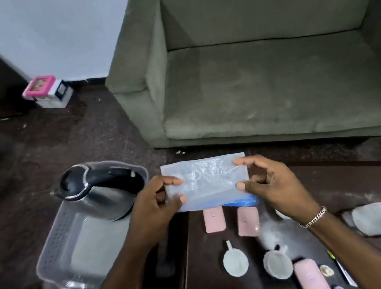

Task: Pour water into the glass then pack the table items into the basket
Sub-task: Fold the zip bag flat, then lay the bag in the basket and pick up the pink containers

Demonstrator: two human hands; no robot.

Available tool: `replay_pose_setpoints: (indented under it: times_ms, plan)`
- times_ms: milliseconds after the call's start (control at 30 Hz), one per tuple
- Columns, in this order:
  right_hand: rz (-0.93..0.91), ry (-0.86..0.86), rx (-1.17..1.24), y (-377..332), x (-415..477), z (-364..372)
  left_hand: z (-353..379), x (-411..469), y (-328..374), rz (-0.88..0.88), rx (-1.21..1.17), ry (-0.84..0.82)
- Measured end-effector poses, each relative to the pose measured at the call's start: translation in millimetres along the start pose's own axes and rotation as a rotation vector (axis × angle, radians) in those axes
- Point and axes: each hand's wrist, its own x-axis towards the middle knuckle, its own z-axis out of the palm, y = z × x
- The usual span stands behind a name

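Both hands pinch a clear plastic packet (209, 181) above the table's far left corner, left hand (155, 204) on its left edge, right hand (270, 185) on its right, beside the basket (57, 244) holding the kettle (101, 192) on the floor.

- No legible text, brand or number anywhere.
- Faint embossed marks on the clear plastic bag (207, 182), too blurred to read.
- Small dots or marks on the pink cases (214, 219), not decipherable.
- A dark label on the white and pink box (49, 91) by the wall, too small to make out.
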Motion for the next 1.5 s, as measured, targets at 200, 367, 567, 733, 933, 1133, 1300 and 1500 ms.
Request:
replay_pose_setpoints:
  times_ms: [200, 367, 567, 733, 933, 1133, 1300, 1500]
  plan:
    - [0.029, -0.151, -0.077, 11, 8, 134, -113, -56, -54, -0.099, 0.2, 0.21]
    - [-0.085, -0.363, -0.464, 20, 0, 244, -194, -87, -100, -0.213, 0.395, 0.328]
    - [-0.157, -0.584, -1.039, 32, 1, 330, -234, -92, -158, -0.35, 0.639, 0.262]
    - [-0.06, -0.655, -1.191, 44, 3, 364, -229, -89, -196, -0.398, 0.853, 0.021]
    - [-0.152, -0.531, -1.23, 52, 15, 394, -226, -70, -210, -0.363, 0.929, -0.149]
    - [-0.076, -0.83, -1.133, 66, 36, 415, -223, -58, -227, -0.41, 0.853, -0.42]
    - [-0.033, -0.918, -1.207, 72, 39, 421, -224, -58, -234, -0.442, 0.869, -0.414]
    - [0.004, -0.89, -1.164, 72, 35, 424, -220, -54, -234, -0.46, 0.9, -0.421]
